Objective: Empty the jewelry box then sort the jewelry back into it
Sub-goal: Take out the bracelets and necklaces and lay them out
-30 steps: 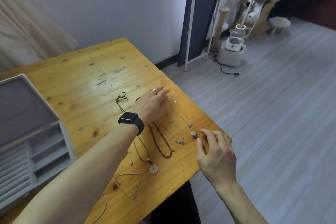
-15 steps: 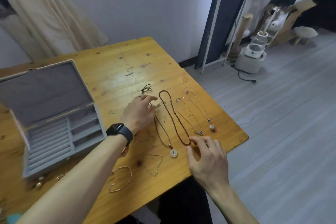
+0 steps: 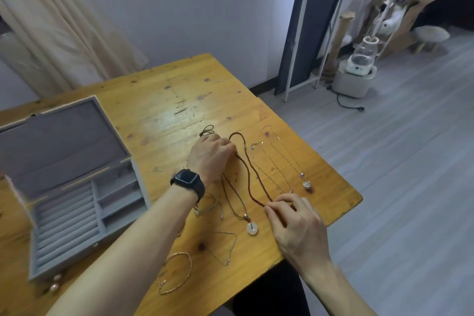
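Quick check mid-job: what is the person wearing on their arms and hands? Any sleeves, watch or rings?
No sleeves show on either arm. The left hand wears a thin silver ring on one finger, and its wrist carries a black smartwatch with a dark rectangular face and black band. The right hand wears nothing visible.

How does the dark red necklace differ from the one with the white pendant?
The dark red necklace is thicker with no pendant showing; the pendant necklace is thin, ending in a white disc. The right hand pinches the red one's near end; the pendant one's lies free. Both lie on the table.
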`<state>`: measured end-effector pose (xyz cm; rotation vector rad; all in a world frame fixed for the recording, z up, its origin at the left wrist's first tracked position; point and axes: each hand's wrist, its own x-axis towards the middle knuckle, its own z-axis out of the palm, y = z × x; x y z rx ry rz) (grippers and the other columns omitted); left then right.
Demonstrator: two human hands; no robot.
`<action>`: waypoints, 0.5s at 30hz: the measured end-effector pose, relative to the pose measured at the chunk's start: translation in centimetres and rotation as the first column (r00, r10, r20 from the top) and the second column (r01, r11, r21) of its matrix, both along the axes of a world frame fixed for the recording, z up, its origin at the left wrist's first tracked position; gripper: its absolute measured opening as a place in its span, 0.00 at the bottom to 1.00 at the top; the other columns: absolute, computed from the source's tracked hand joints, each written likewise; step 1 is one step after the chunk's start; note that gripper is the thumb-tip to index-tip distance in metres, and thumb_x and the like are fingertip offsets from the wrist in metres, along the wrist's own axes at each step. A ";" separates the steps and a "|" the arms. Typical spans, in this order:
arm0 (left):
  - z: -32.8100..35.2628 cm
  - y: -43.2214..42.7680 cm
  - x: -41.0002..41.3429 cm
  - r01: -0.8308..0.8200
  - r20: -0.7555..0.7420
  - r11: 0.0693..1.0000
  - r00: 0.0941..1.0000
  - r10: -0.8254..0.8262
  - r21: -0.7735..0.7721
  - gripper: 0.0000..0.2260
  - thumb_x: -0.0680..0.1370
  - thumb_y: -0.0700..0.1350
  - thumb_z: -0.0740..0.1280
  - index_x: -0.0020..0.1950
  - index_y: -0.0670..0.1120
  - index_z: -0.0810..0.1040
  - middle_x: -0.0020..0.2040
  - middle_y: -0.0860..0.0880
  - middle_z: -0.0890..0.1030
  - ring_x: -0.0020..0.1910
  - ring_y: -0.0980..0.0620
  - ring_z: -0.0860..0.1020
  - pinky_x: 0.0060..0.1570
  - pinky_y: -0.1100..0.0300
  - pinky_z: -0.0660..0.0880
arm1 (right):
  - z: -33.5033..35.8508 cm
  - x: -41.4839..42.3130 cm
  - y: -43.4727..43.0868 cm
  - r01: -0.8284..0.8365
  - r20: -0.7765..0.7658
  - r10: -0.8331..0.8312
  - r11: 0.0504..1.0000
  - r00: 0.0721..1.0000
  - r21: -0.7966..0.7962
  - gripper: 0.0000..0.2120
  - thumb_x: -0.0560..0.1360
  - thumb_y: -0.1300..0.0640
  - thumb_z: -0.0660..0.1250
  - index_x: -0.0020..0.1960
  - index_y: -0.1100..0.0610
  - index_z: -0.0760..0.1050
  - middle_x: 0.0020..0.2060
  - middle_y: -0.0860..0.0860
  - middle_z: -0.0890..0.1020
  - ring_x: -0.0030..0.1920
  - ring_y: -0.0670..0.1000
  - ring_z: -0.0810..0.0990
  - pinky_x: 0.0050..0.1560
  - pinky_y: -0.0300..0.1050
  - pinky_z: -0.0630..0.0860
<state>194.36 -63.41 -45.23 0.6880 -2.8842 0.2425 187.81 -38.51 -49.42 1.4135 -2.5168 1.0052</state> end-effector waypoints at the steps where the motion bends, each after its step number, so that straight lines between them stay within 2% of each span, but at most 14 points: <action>1: -0.1 -0.1 0.0 0.008 0.007 1.000 1.000 -0.008 -0.020 0.08 0.80 0.44 0.67 0.56 0.53 0.82 0.52 0.54 0.84 0.52 0.49 0.78 0.52 0.55 0.72 | 0.1 0.0 -0.2 -0.004 -0.012 0.004 1.000 1.000 0.011 0.03 0.75 0.53 0.72 0.47 0.52 0.82 0.47 0.46 0.81 0.43 0.48 0.78 0.39 0.48 0.79; 4: 0.2 0.0 -0.4 0.010 0.031 0.999 0.999 -0.011 0.031 0.07 0.82 0.43 0.63 0.58 0.50 0.77 0.53 0.51 0.82 0.52 0.47 0.78 0.52 0.54 0.72 | 0.9 0.1 -0.6 -0.021 -0.010 0.022 0.998 1.000 0.056 0.04 0.78 0.53 0.68 0.48 0.52 0.79 0.47 0.45 0.79 0.42 0.47 0.77 0.40 0.47 0.78; 5: 0.5 0.1 -0.6 -0.012 -0.001 0.997 1.000 0.012 0.083 0.08 0.83 0.44 0.61 0.59 0.49 0.76 0.54 0.50 0.82 0.52 0.47 0.77 0.52 0.54 0.73 | 1.4 0.2 -0.8 -0.018 0.048 0.016 0.999 0.999 0.041 0.04 0.80 0.52 0.66 0.48 0.52 0.77 0.46 0.44 0.78 0.42 0.46 0.77 0.40 0.47 0.78; 6: 1.0 0.3 -0.7 -0.053 -0.078 0.979 0.994 0.070 0.199 0.08 0.83 0.44 0.59 0.60 0.48 0.75 0.53 0.49 0.81 0.51 0.48 0.77 0.51 0.54 0.75 | 2.2 0.1 -1.0 -0.005 0.154 0.005 1.000 0.988 -0.001 0.05 0.82 0.52 0.63 0.49 0.52 0.75 0.46 0.43 0.78 0.42 0.45 0.77 0.39 0.46 0.78; 7: 1.9 0.6 -0.7 -0.107 -0.164 0.920 0.970 0.180 0.376 0.08 0.84 0.45 0.58 0.59 0.48 0.74 0.52 0.49 0.81 0.49 0.49 0.78 0.49 0.54 0.76 | 3.4 -0.1 -1.3 0.019 0.304 0.004 0.997 0.953 -0.070 0.06 0.83 0.52 0.61 0.50 0.52 0.74 0.45 0.43 0.78 0.41 0.44 0.78 0.40 0.46 0.78; 9: 3.5 0.6 -0.2 -0.077 -0.292 0.659 0.853 0.432 0.748 0.06 0.85 0.45 0.57 0.56 0.47 0.73 0.50 0.51 0.82 0.47 0.52 0.79 0.45 0.57 0.77 | 6.2 -0.8 -2.6 0.108 0.598 0.043 0.971 0.800 -0.214 0.06 0.84 0.52 0.59 0.51 0.53 0.72 0.42 0.44 0.81 0.40 0.44 0.80 0.40 0.45 0.80; 10: 4.4 0.6 0.3 -0.021 -0.321 0.551 0.795 0.516 0.835 0.05 0.85 0.45 0.58 0.54 0.47 0.72 0.48 0.51 0.83 0.47 0.53 0.81 0.44 0.59 0.77 | 7.7 -1.2 -3.5 0.156 0.676 0.068 0.951 0.734 -0.266 0.06 0.84 0.53 0.59 0.51 0.53 0.72 0.41 0.46 0.82 0.38 0.44 0.81 0.40 0.44 0.80; 13: 6.3 -0.2 3.0 0.114 -0.320 0.332 0.666 0.674 0.936 0.06 0.84 0.44 0.60 0.55 0.44 0.75 0.44 0.46 0.83 0.42 0.50 0.82 0.48 0.51 0.79 | 11.9 -2.2 -6.8 0.205 0.740 0.141 0.912 0.658 -0.356 0.07 0.84 0.55 0.59 0.51 0.57 0.72 0.38 0.48 0.81 0.34 0.43 0.78 0.38 0.44 0.78; 15: 7.2 -0.9 5.6 0.211 -0.286 0.197 0.605 0.743 0.958 0.06 0.83 0.43 0.62 0.56 0.43 0.77 0.44 0.45 0.80 0.41 0.49 0.81 0.49 0.50 0.79 | 13.9 -2.5 -8.8 0.150 0.711 0.160 0.924 0.685 -0.352 0.07 0.84 0.54 0.59 0.52 0.56 0.72 0.40 0.49 0.80 0.35 0.43 0.78 0.40 0.47 0.78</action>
